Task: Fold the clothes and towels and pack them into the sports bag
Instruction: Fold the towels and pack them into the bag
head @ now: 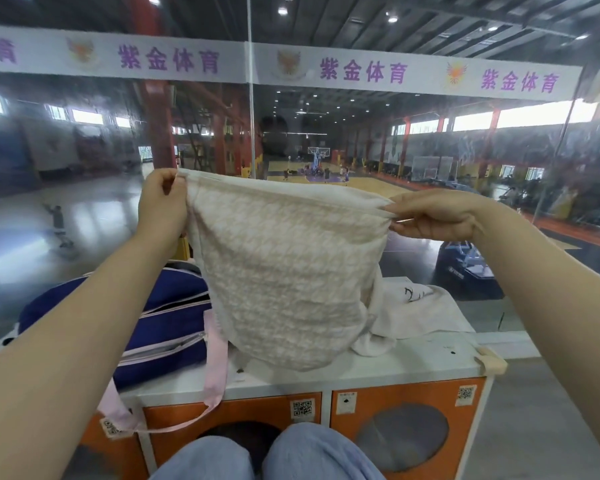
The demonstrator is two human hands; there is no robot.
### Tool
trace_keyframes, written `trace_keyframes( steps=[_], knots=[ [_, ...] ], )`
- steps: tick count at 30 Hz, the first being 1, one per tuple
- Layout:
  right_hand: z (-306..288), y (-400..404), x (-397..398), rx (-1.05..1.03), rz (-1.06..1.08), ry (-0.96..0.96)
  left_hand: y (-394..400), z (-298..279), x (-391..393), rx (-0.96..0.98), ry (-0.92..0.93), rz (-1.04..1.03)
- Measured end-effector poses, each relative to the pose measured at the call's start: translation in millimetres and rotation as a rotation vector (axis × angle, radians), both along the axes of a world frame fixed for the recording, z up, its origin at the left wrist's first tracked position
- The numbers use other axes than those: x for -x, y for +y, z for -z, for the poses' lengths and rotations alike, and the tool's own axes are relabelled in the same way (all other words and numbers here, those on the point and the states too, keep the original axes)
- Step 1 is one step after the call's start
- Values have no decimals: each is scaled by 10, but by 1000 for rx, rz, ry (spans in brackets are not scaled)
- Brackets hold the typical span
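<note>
Bench: you were seated at a white-topped bench point(413, 362) over orange locker doors, and its far edge was close behind the things, so anything pushed back could have slid off out of reach.
Sports bag: the navy blue fabric sports bag with pale pink straps point(160, 317) lay on the left of the bench, one strap hanging over the front edge; I could not tell whether its main zip was open, and a closed or half-open mouth would have jammed a folded piece as you packed it.
Towel: you held the cream, waffle-textured cotton towel point(284, 271) up in the air above the bench, stretched by its top edge, its lower end hanging down to just above the bench top. Lowered carelessly, that loose end could have bunched and spoiled the fold, or draped over the bag.
White cloth: a crumpled white cloth with a small dark mark point(416, 306) lay behind the towel on the right; the towel's hem could have dragged it.
Left hand: your left hand point(161, 206) pinched the top left corner, its fingers curled tight on the hem.
Right hand: your right hand point(433, 216) pinched the top right corner only at the fingertips; that thin hold looked likeliest to slip.
</note>
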State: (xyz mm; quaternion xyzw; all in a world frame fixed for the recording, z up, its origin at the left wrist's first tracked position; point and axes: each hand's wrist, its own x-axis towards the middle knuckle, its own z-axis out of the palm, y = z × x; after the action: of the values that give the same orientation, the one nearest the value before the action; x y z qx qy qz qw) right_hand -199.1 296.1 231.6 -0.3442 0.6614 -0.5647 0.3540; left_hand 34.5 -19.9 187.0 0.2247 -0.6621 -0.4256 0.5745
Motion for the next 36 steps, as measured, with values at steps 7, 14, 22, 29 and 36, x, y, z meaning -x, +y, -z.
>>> trace_keyframes(
  steps=[7,14,22,29,36],
  knots=[
    [-133,-56,7,34,499,585,47,-11,-26,-13,-57,55],
    [-237,-258,-173,151,677,855,190,-77,25,23,-66,-39],
    [-425,-183,-261,101,567,883,224,-126,17,43,-17,-61],
    [-447,-135,-491,51,358,572,280,-99,55,-84,-112,-39],
    [-293,-462,-826,129,133,406,925,-187,330,-70,-258,406]
  ],
)
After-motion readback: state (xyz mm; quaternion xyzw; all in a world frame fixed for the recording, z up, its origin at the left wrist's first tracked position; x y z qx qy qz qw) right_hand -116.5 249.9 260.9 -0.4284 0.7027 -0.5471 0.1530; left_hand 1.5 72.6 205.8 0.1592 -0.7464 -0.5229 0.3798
